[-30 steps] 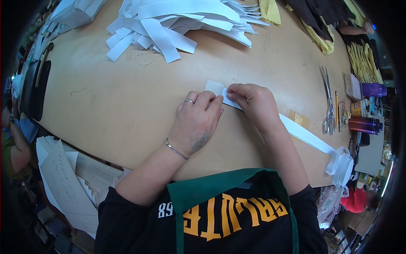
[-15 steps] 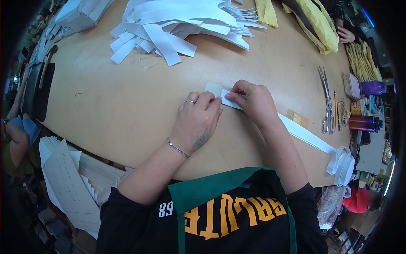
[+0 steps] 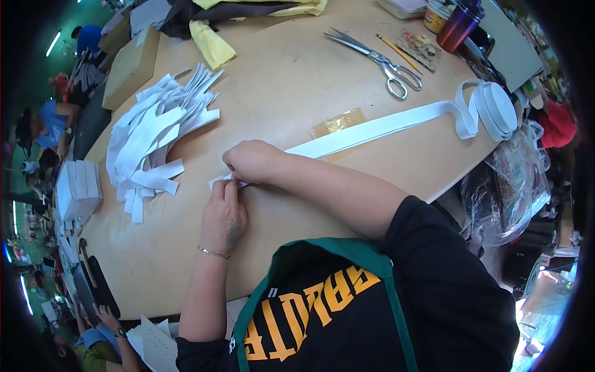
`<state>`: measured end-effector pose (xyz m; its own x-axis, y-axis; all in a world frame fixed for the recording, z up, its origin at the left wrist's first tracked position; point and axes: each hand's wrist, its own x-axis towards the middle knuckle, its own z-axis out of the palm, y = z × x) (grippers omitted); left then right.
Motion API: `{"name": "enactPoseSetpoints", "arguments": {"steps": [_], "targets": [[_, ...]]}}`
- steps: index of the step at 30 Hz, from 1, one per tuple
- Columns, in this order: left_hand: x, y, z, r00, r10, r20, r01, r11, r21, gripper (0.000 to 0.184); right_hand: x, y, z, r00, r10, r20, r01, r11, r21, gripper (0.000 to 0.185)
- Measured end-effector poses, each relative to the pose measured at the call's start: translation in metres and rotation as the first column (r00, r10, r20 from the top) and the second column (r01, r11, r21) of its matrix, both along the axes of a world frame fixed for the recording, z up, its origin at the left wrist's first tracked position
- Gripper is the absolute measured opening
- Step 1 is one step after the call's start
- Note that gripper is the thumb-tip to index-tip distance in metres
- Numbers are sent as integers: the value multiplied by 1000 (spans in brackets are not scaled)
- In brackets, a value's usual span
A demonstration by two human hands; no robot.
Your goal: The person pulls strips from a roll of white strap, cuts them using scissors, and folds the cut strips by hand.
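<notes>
A long white strip (image 3: pixel 372 130) lies across the tabletop, running from a loose white roll (image 3: pixel 496 111) at the right edge to my hands. My right hand (image 3: pixel 253 162) is closed on the strip near its left end, fingers bent down over it. Just below it, my left hand (image 3: pixel 224 214) presses its fingertips at the strip's end, where a small pale piece (image 3: pixel 218 180) shows. The two hands meet at the fingertips, which partly hide the strip. A patch of clear brown tape (image 3: pixel 339 122) sits on the table beside the strip.
Cut white strips (image 3: pixel 152 133) are heaped at the left. Scissors (image 3: pixel 378 59) and a pencil (image 3: pixel 400 53) lie at the back right, near a purple bottle (image 3: pixel 460 26). White boxes (image 3: pixel 79 189) stand at the left edge. Other people are farther left.
The head view has turned to the right, so the strip heap appears farther left. The right forearm now reaches across from the right, and the hands are close together at the strip's end.
</notes>
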<state>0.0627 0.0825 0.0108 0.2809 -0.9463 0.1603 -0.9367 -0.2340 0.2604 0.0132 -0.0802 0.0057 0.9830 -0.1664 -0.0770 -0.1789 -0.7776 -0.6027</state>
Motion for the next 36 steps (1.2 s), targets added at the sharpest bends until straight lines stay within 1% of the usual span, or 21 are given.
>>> {"name": "enactPoseSetpoints", "arguments": {"steps": [3,4,5,6,7,9,11,12,15,17,20,23,24,25,26,28,30,33,36], "targets": [[-1,-1,1,993,-39,108,26,992,126,38,-19,-25,14,977,34,-211,-6,991,133,30],[-3,-2,3,991,-55,120,36,987,157,40,-39,-38,17,984,20,-176,13,984,180,38],[-5,-5,5,989,-65,131,40,981,187,42,-61,-51,32,978,12,-207,32,978,207,40],[-6,-6,7,987,-69,142,37,976,217,44,-78,-68,27,985,12,-171,15,988,155,39],[-8,-7,9,987,-61,146,22,966,257,46,-96,-80,46,953,-49,-300,129,958,255,33],[-13,-13,15,987,-53,150,0,943,334,53,-123,-109,43,932,-196,-305,289,909,300,26],[-22,-23,29,984,-45,172,-38,892,450,62,-136,-129,31,909,-312,-276,383,886,262,20],[-24,-27,33,982,-50,184,-51,862,504,67,-139,-132,25,899,-338,-278,406,882,238,19],[-26,-34,35,982,-83,168,-17,853,521,74,-144,-133,17,874,-412,-259,459,873,162,19],[-32,-41,39,980,-77,185,-38,833,552,75,-146,-125,16,868,-445,-220,476,872,115,18],[-34,-50,46,983,-72,167,-47,784,619,78,-148,-123,14,880,-449,-156,465,880,95,17],[-36,-54,51,987,-57,151,-58,748,661,81,-147,-116,19,869,-467,-164,477,878,26,16],[-36,-54,52,988,-53,147,-60,739,671,82,-148,-109,18,870,-490,-55,481,868,-124,17],[-35,-55,52,988,-55,146,-58,738,673,82,-151,-101,15,867,-495,58,491,828,-273,18],[-35,-55,52,988,-61,144,-53,736,675,83,-155,-90,11,859,-483,167,506,758,-411,20],[-34,-57,51,987,-75,141,-41,735,677,85,-161,-62,-6,824,-420,380,563,686,-461,24],[-33,-56,48,987,-81,142,-37,739,673,86,-160,-26,-22,893,-307,329,432,791,-434,38],[-31,-55,46,984,-106,146,-19,746,665,87,-156,13,-24,898,-311,311,417,826,-380,53],[-28,-57,44,982,-116,150,-15,743,669,88,-155,10,-18,933,-333,139,360,831,-425,66]]}}
